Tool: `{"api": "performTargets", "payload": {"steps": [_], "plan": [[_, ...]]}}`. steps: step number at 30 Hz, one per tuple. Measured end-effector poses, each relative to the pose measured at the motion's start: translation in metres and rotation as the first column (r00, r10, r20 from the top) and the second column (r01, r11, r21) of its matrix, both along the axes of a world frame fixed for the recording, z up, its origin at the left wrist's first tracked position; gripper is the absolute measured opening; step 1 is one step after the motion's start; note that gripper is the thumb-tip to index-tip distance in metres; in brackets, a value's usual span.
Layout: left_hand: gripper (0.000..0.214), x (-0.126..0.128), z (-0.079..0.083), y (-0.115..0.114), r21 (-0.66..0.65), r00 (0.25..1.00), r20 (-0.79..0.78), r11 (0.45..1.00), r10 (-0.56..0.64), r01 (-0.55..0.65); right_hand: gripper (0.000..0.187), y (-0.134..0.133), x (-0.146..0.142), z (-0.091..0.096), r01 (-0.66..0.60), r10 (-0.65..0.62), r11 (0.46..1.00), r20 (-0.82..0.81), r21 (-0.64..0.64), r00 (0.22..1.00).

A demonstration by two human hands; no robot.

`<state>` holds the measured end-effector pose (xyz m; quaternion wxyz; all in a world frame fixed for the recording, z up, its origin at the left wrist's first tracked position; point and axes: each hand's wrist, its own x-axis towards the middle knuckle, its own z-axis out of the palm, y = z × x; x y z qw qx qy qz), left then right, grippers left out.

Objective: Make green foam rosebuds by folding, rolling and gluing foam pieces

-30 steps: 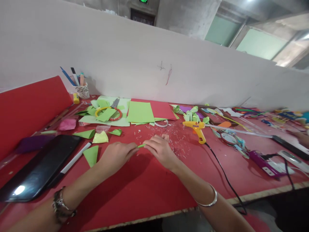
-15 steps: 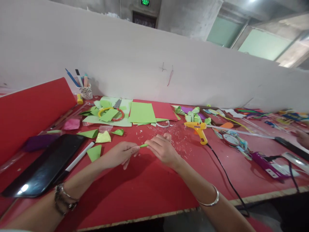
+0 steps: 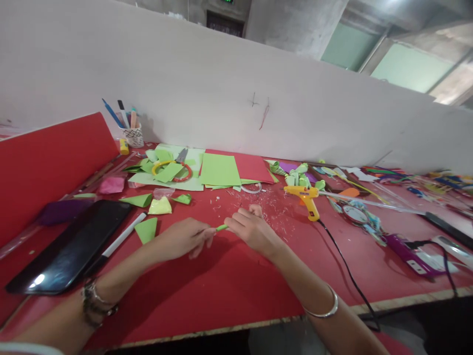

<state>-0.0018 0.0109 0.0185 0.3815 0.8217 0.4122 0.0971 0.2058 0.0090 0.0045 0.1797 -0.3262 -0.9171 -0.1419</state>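
A thin roll of green paper (image 3: 221, 228) spans the small gap between my hands over the front middle of the red table. My left hand (image 3: 188, 238) pinches its left end between thumb and fingers. The other end is gripped by my right hand (image 3: 250, 230), whose curled fingers hide that part. Left of my left hand lie a green paper piece (image 3: 147, 230), a pale yellow bundle (image 3: 160, 205) and a small green paper cone (image 3: 182, 198). Paper scraps are scattered just beyond my right hand.
A yellow glue gun (image 3: 303, 196) rests at right, its black cord running over the front edge. Scissors (image 3: 172, 170) lie among green papers (image 3: 220, 169) at the back. A phone (image 3: 74, 246) and a marker (image 3: 123, 235) lie left; a purple power strip (image 3: 410, 254) right.
The green roll now tilts more, its right end higher. Both hands keep their hold. The view has shifted slightly, and another person's hand at the right edge is gone from sight.
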Motion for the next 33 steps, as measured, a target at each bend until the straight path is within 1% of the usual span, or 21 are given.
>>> {"api": "performTargets", "payload": {"steps": [1, 2, 3, 4, 5, 6, 7, 8, 10, 12, 14, 16, 17, 18, 19, 20, 22, 24, 29, 31, 33], "plan": [[0.041, 0.002, 0.000, 0.000, 0.209, 0.995, -0.097, 0.978, 0.023, -0.002, 0.022, 0.001, 0.000, 0.000, 0.007, -0.006, 1.000, 0.011, -0.024, 1.000], [0.037, 0.003, -0.001, 0.000, 0.388, 0.980, -0.191, 0.921, 0.050, 0.028, 0.022, 0.001, -0.001, -0.001, 0.016, -0.015, 0.999, 0.013, -0.050, 1.000], [0.033, 0.005, -0.002, 0.000, 0.523, 0.960, -0.270, 0.848, 0.075, 0.081, 0.022, 0.002, -0.001, -0.002, 0.027, -0.026, 0.997, 0.008, -0.077, 1.000], [0.030, 0.007, -0.002, 0.000, 0.610, 0.938, -0.333, 0.780, 0.092, 0.140, 0.022, 0.002, -0.002, -0.003, 0.035, -0.035, 0.994, 0.000, -0.101, 0.999], [0.028, 0.008, -0.003, 0.000, 0.656, 0.917, -0.386, 0.729, 0.099, 0.197, 0.023, 0.003, -0.002, -0.005, 0.036, -0.037, 0.992, -0.007, -0.121, 0.999], [0.026, 0.009, -0.004, 0.000, 0.672, 0.898, -0.429, 0.699, 0.098, 0.244, 0.024, 0.004, -0.003, -0.006, 0.034, -0.036, 0.990, -0.011, -0.135, 0.999], [0.025, 0.009, -0.005, 0.001, 0.674, 0.882, -0.460, 0.686, 0.101, 0.273, 0.025, 0.004, -0.003, -0.007, 0.029, -0.031, 0.989, -0.012, -0.142, 0.999], [0.025, 0.009, -0.005, 0.001, 0.671, 0.871, -0.479, 0.685, 0.108, 0.284, 0.026, 0.004, -0.003, -0.008, 0.023, -0.025, 0.989, -0.009, -0.143, 1.000], [0.026, 0.007, -0.006, 0.001, 0.650, 0.864, -0.491, 0.708, 0.114, 0.276, 0.027, 0.004, -0.003, -0.008, 0.010, -0.009, 0.992, 0.003, -0.128, 1.000], [0.029, 0.005, -0.005, 0.001, 0.598, 0.878, -0.468, 0.768, 0.101, 0.230, 0.026, 0.004, -0.003, -0.006, 0.001, 0.001, 0.995, 0.016, -0.097, 1.000], [0.034, 0.005, -0.002, 0.001, 0.483, 0.914, -0.402, 0.859, 0.047, 0.168, 0.026, 0.003, -0.002, -0.003, -0.014, 0.015, 0.998, 0.029, -0.059, 0.999], [0.040, 0.004, 0.000, -0.001, 0.299, 0.960, -0.278, 0.947, -0.028, 0.115, 0.028, 0.001, -0.001, 0.000, -0.032, 0.033, 0.999, 0.043, -0.020, 0.999], [0.042, 0.004, 0.002, -0.001, 0.193, 0.979, -0.200, 0.977, -0.052, 0.091, 0.028, 0.001, -0.001, 0.002, -0.046, 0.046, 0.999, 0.054, -0.002, 0.997], [0.044, 0.004, 0.003, -0.002, 0.081, 0.990, -0.123, 0.994, -0.064, 0.074, 0.029, 0.000, -0.001, 0.004, -0.061, 0.060, 0.998, 0.068, 0.014, 0.996], [0.046, 0.004, 0.004, -0.003, -0.033, 0.996, -0.056, 0.998, -0.064, 0.062, 0.030, -0.001, -0.002, 0.006, -0.076, 0.074, 0.997, 0.083, 0.027, 0.994], [0.046, 0.003, 0.005, -0.003, -0.142, 0.998, -0.001, 0.988, -0.059, 0.059, 0.030, -0.002, -0.002, 0.007, -0.089, 0.085, 0.995, 0.099, 0.038, 0.992], [0.045, 0.002, 0.006, -0.003, -0.322, 0.996, 0.070, 0.944, -0.057, 0.076, 0.030, -0.004, -0.002, 0.009, -0.110, 0.103, 0.993, 0.126, 0.049, 0.987], [0.044, 0.001, 0.005, -0.003, -0.427, 0.992, 0.117, 0.899, -0.053, 0.098, 0.031, -0.005, -0.002, 0.011, -0.122, 0.114, 0.991, 0.140, 0.047, 0.984], [0.044, 0.004, -0.001, -0.001, -0.509, 0.981, 0.190, 0.857, 0.020, 0.081, 0.030, -0.003, 0.001, 0.011, -0.121, 0.116, 0.992, 0.167, 0.025, 0.979], [0.044, 0.005, -0.003, 0.000, -0.568, 0.976, 0.214, 0.817, 0.038, 0.093, 0.030, -0.003, 0.001, 0.011, -0.123, 0.116, 0.992, 0.180, 0.031, 0.977], [0.043, 0.004, -0.005, 0.001, -0.640, 0.969, 0.240, 0.761, 0.064, 0.108, 0.032, -0.004, 0.001, 0.011, -0.132, 0.124, 0.991, 0.180, 0.033, 0.976]]}}
